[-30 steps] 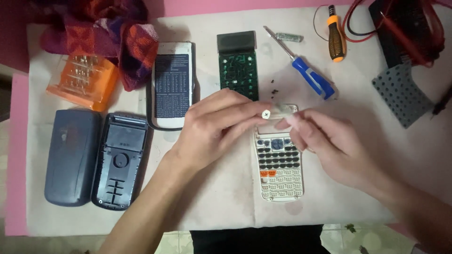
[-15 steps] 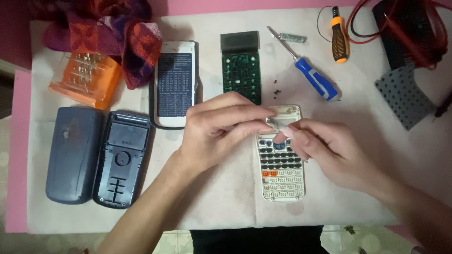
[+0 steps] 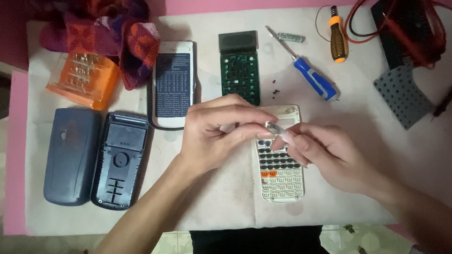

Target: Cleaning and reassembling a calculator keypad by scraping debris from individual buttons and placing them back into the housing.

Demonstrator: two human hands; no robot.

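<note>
Both my hands meet over the top of a white calculator front shell (image 3: pixel 281 178) lying keys-up on the pale cloth. My left hand (image 3: pixel 220 134) pinches a small clear, shiny piece (image 3: pixel 274 128) between thumb and fingers. The fingertips of my right hand (image 3: pixel 325 153) touch the same piece from the right. The shell's display end is partly hidden under my fingers.
A green circuit board (image 3: pixel 240 70) and a phone (image 3: pixel 173 84) lie behind my hands. Blue-handled screwdriver (image 3: pixel 310 77), tiny screws (image 3: pixel 275 87), orange screwdriver (image 3: pixel 338 37), grey keypad mat (image 3: pixel 404 94) on the right. Dark back covers (image 3: pixel 70 155) (image 3: pixel 118 160) and orange box (image 3: pixel 84 77) on the left.
The small piece has turned between my fingertips and sits slightly lower over the shell's display end. My hands stay in nearly the same place.
</note>
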